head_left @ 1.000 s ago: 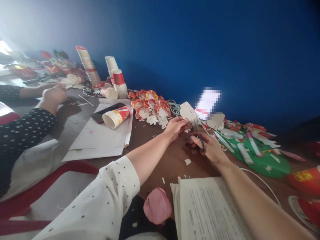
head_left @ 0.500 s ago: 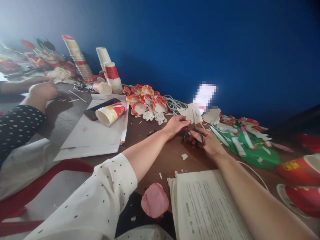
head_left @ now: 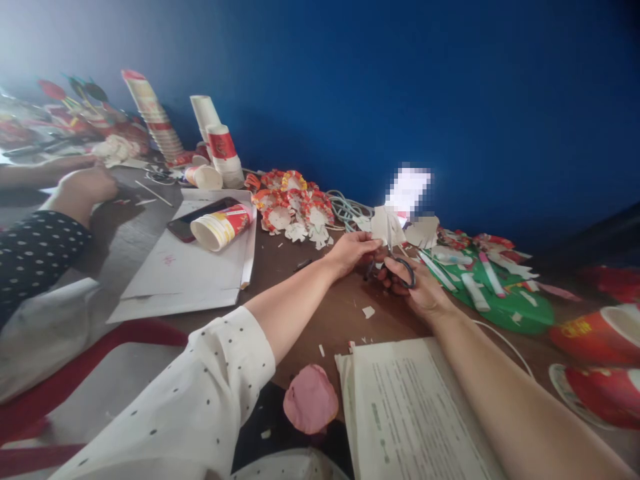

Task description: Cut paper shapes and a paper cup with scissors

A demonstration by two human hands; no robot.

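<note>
One blue wall (head_left: 300,87) fills the far side, above one brown counter (head_left: 340,313), where nearly everything lies as it did half a second ago. On it are one white folder (head_left: 175,283) at left, one printed booklet (head_left: 410,413) near, and one green mat (head_left: 537,317) at right. At far left lean one tall cup stack (head_left: 157,123) and one shorter stack (head_left: 223,148). Right of these is one pile of cut red-and-white cup flowers (head_left: 295,207), too overlapped to count. A co-worker's two hands (head_left: 87,190) show at left.

Only the work in the person's two hands differs. The right hand (head_left: 417,283) has its fingers curled through the loops of one pair of scissors (head_left: 406,263); the handles look wider apart than half a second ago, though the blade gap is too small to tell. The left hand (head_left: 357,250) has its fingers pinched together on the near left edge of one white piece (head_left: 383,221), held just above the counter, before the flower pile's right end. The blades meet its near edge, so I judge cutting is under way, unfinished. Three markers (head_left: 493,275) lie on the mat; one larger scrap (head_left: 369,312) lies near the hands, among slivers too small to count.
</note>
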